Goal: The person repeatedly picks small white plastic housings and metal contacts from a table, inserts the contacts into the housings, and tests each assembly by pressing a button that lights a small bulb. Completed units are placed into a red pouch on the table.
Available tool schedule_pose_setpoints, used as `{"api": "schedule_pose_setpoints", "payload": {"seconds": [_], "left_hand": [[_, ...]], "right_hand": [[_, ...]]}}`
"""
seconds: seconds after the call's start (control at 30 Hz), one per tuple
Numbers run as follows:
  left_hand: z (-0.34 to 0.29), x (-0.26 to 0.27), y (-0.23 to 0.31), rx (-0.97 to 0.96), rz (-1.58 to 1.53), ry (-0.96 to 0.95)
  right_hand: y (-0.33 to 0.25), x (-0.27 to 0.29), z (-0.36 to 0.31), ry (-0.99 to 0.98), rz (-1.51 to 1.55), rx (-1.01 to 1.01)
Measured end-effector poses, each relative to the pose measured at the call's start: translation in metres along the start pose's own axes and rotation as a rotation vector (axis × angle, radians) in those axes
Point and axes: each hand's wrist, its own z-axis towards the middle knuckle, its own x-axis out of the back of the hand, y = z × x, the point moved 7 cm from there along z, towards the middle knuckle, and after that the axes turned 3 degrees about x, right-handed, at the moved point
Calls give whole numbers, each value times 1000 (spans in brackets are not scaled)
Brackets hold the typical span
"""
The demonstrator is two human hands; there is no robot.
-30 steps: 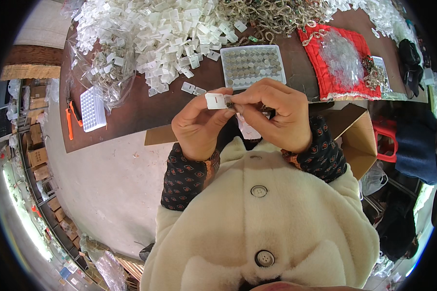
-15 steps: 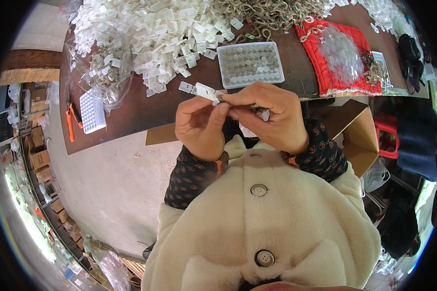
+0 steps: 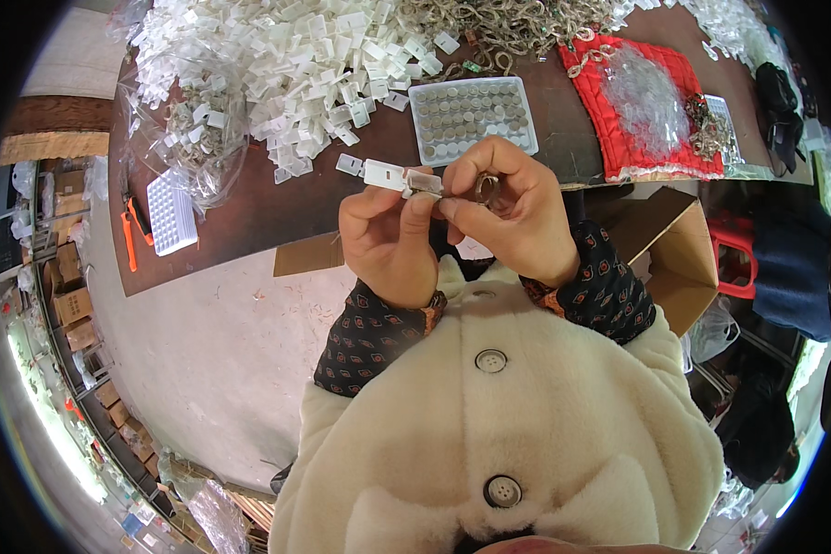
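Observation:
Between the thumb and fingers of my left hand [image 3: 390, 238] is a small white plastic case [image 3: 385, 174], held level above the table's front edge. A greyish, see-through hollow shows at the case's right end. My right hand [image 3: 512, 217] is closed, its thumb and finger meeting at that end of the case. In its curled fingers sits a small coil of thin string [image 3: 488, 189], partly hidden. Whether a strand joins the coil to the case I cannot make out.
Behind lie a heap of white cases [image 3: 305, 69] and tangled string coils [image 3: 503, 23]. A tray of round discs [image 3: 474, 80] stands near my hands. Orange-handled pliers [image 3: 131, 242] and white blister trays [image 3: 173, 214] lie left, a red cloth [image 3: 586, 102] right. Below right is a cardboard box [image 3: 688, 263].
My right hand has turned and its fingers have lifted and curled, so the coil in them now shows. The case has shifted slightly, and its hollow right end is uncovered.

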Motion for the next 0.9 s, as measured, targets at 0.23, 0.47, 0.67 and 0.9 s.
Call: {"api": "schedule_pose_setpoints", "payload": {"seconds": [0.23, 0.47, 0.67, 0.9], "left_hand": [[-3, 1, 6, -86, 352, -47], [4, 4, 4, -65, 231, -165], [0, 16, -21, 207, -151, 18], [5, 30, -28, 268, -230, 52]], "right_hand": [[-21, 0, 0, 20, -334, 208], [-19, 9, 9, -92, -117, -99], [6, -1, 7, -102, 169, -88], [-8, 11, -21, -111, -634, 319]]}}
